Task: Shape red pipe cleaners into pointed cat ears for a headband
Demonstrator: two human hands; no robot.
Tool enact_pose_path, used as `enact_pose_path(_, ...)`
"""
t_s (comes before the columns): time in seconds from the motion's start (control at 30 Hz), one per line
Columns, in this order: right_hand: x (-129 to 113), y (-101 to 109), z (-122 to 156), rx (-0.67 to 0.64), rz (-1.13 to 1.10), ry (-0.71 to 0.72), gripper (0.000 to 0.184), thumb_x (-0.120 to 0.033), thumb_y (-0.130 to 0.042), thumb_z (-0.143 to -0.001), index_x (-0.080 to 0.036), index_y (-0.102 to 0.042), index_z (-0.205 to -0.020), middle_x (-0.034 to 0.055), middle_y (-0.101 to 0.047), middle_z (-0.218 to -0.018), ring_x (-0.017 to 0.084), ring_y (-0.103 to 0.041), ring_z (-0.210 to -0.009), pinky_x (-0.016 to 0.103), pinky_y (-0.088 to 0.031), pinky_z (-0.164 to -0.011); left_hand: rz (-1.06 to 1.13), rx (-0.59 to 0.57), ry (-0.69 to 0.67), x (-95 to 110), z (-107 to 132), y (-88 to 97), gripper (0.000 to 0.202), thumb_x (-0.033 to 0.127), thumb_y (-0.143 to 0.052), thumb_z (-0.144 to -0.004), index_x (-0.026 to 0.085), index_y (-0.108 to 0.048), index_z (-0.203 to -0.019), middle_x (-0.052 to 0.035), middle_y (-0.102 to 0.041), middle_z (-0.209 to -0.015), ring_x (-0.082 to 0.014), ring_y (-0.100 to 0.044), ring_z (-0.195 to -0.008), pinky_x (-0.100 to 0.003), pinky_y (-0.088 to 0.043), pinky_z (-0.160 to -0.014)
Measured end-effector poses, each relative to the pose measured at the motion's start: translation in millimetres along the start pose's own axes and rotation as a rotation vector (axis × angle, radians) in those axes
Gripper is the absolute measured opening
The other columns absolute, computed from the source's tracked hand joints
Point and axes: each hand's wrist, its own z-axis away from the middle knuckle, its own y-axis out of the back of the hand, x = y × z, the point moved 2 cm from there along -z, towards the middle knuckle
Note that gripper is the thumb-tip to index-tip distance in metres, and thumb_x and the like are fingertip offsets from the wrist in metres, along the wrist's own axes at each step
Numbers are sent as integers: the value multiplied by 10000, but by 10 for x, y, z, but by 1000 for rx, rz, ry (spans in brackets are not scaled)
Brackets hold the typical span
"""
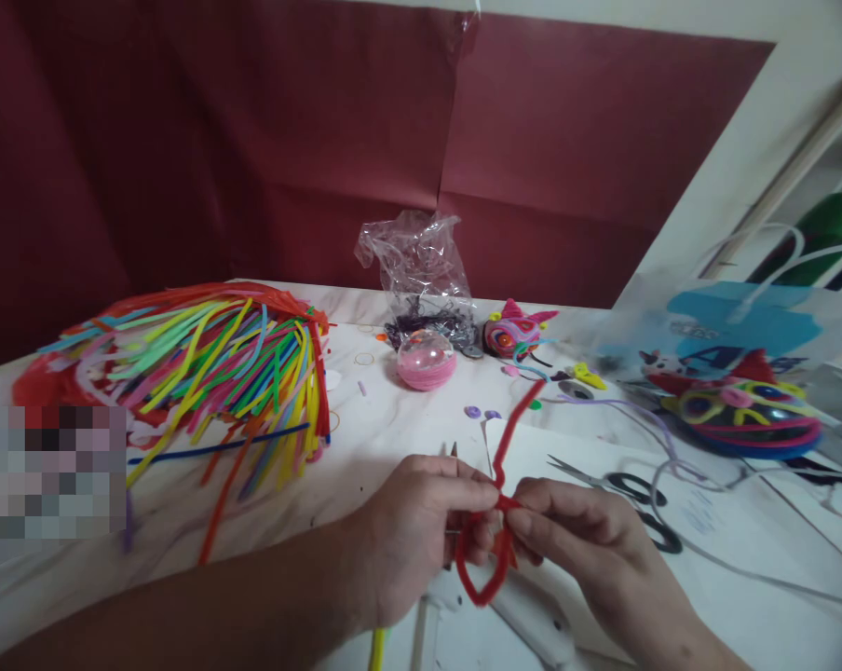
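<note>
My left hand (414,536) and my right hand (589,540) meet low in the middle, both pinched on a red pipe cleaner (495,550). The wire is bent into a loop below my fingers, and its free end rises up and to the right towards the toys. A thin metal pin or needle sticks up just above my left hand's fingers. Both hands hover over the white table (393,438).
A big pile of coloured pipe cleaners (204,373) lies at the left. Behind are a clear plastic bag (417,261), a pink ball in a clear dome (427,359), a small pipe-cleaner figure (515,331), black scissors (623,489) and a plastic bag with craft pieces (742,410).
</note>
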Motion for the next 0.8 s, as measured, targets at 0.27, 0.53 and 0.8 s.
enact_pose_path(0.27, 80, 68, -55, 68, -237, -93, 201, -281, -722, -649, -140, -659, -521, 4, -566, -430, 90, -441, -430, 209, -352, -449, 7, 41, -57, 18, 0, 25, 74, 156, -595, -632, 118, -542, -668, 9, -518, -514, -72, -465, -450, -213, -337, -508)
enact_pose_path(0.53, 115, 45, -66, 54, -217, -122, 290, -373, -719, -651, -130, -624, -523, 20, -586, -456, 92, -444, -431, 204, -355, -435, -138, 38, -133, 9, -13, 10, 91, 74, -580, -598, 124, -548, -667, 9, -538, -524, -72, -473, -447, -216, -346, -490)
enact_pose_path(0.8, 104, -24, -55, -11, -228, -151, 197, -294, -745, -630, -128, -643, -604, 18, -614, -558, 94, -469, -486, 198, -376, -465, -81, 118, -138, -10, -31, 48, 80, 130, -568, -637, 124, -546, -714, -3, -540, -538, -96, -493, -475, -244, -373, -504)
